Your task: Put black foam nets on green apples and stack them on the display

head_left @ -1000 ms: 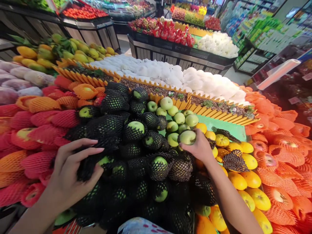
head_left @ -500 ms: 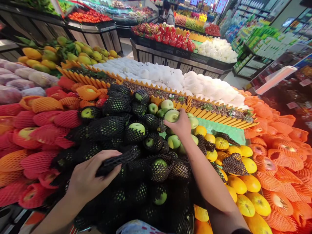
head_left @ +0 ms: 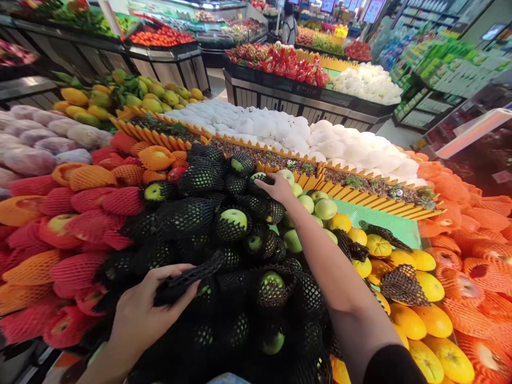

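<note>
My left hand [head_left: 150, 306], low at the left, is closed around a bunched black foam net sleeve [head_left: 200, 272], whose end sticks out past the fingertips. Below it lies a heap of green apples in black nets [head_left: 233, 224]. Farther off, my right hand [head_left: 278, 189] has its thumb and fingers on a green apple [head_left: 259, 180] at the back of the heap; dark netting shows around that apple. Bare green apples [head_left: 326, 208] lie right of and beneath my right forearm.
Red-netted fruit [head_left: 86, 221] is piled left, and yellow-orange fruit [head_left: 434, 320] with loose dark nets [head_left: 404, 282] lies right. Orange-netted fruit [head_left: 480, 256] fills the far right. A low yellow picket fence [head_left: 360, 194] runs behind, before white-netted fruit [head_left: 352, 144]. A person [head_left: 288, 26] stands far back.
My right hand has moved left, off the pale bare apple it held, to another apple at the back of the heap. My left hand keeps the black net. The view has shifted slightly.
</note>
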The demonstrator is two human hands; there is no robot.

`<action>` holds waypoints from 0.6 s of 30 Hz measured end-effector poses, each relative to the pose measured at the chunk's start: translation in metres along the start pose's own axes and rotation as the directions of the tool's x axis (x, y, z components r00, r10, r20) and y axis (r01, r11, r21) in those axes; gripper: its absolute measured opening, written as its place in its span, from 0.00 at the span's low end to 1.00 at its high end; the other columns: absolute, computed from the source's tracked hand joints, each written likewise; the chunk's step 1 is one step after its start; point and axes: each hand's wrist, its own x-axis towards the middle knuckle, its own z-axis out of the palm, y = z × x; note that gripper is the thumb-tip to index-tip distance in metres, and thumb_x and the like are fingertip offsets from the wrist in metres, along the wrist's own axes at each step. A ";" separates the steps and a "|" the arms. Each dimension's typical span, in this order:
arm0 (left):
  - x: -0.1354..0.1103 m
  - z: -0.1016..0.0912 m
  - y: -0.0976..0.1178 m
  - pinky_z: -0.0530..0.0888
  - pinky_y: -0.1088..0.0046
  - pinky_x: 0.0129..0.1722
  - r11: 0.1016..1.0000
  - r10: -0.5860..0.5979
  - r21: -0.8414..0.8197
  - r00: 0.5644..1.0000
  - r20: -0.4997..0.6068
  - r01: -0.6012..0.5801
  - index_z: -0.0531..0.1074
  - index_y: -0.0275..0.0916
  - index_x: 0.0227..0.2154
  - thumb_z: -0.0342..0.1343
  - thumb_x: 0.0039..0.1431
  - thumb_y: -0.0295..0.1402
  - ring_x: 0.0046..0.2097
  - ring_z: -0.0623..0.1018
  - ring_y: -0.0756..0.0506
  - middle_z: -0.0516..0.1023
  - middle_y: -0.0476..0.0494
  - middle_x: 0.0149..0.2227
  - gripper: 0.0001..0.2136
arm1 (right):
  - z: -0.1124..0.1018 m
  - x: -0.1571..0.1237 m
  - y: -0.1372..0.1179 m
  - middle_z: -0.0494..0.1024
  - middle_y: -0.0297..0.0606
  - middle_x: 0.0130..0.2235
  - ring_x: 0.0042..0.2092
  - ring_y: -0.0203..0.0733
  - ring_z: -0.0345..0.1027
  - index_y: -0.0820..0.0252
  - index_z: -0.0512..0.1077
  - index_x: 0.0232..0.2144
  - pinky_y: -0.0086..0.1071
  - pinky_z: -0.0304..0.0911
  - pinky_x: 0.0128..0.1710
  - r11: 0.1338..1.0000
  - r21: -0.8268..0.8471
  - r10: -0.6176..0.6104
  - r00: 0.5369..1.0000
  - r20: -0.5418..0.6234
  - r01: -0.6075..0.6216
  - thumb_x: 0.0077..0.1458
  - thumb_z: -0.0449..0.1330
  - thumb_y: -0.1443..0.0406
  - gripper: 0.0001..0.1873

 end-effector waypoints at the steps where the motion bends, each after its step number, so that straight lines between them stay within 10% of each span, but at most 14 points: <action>1: -0.001 0.001 0.000 0.78 0.75 0.34 1.000 0.013 0.006 1.000 -0.003 -0.013 0.70 0.40 0.39 0.57 0.64 0.41 0.32 0.82 0.48 0.82 0.49 0.35 0.10 | -0.007 -0.005 0.005 0.70 0.47 0.61 0.62 0.49 0.64 0.67 0.66 0.62 0.37 0.57 0.63 0.999 0.017 -0.034 0.998 0.046 0.033 0.60 0.61 0.46 0.38; 6: -0.001 0.007 0.007 0.76 0.73 0.38 0.989 0.105 -0.112 0.993 0.056 -0.098 0.70 0.39 0.33 0.59 0.63 0.37 0.30 0.79 0.49 0.76 0.50 0.29 0.08 | -0.065 -0.043 0.051 0.71 0.43 0.60 0.55 0.49 0.71 0.62 0.66 0.62 0.40 0.63 0.58 0.994 -0.095 -0.051 0.998 -0.034 0.048 0.63 0.61 0.53 0.30; 9: -0.003 0.014 0.012 0.75 0.75 0.35 0.976 0.096 -0.203 0.989 0.111 -0.072 0.70 0.40 0.33 0.61 0.61 0.39 0.30 0.79 0.49 0.76 0.51 0.28 0.10 | -0.093 -0.062 0.094 0.71 0.53 0.59 0.60 0.59 0.65 0.68 0.68 0.60 0.46 0.60 0.59 0.923 -0.337 0.117 0.970 -0.212 -0.185 0.62 0.62 0.57 0.29; 13: -0.013 0.024 0.025 0.74 0.77 0.27 0.940 -0.019 -0.317 0.946 0.324 0.128 0.67 0.40 0.38 0.65 0.54 0.47 0.28 0.79 0.49 0.76 0.53 0.29 0.19 | -0.089 -0.080 0.138 0.69 0.61 0.59 0.60 0.61 0.65 0.72 0.57 0.67 0.44 0.61 0.57 0.869 -0.335 0.283 0.921 -0.266 -0.364 0.54 0.69 0.56 0.46; 18: -0.025 0.021 0.044 0.76 0.77 0.37 0.902 0.028 -0.402 0.909 0.415 0.156 0.69 0.42 0.37 0.60 0.59 0.35 0.36 0.80 0.49 0.78 0.51 0.36 0.07 | -0.075 -0.089 0.134 0.76 0.55 0.52 0.53 0.60 0.72 0.66 0.65 0.61 0.42 0.66 0.50 0.895 -0.261 0.277 0.909 -0.312 -0.362 0.50 0.71 0.58 0.39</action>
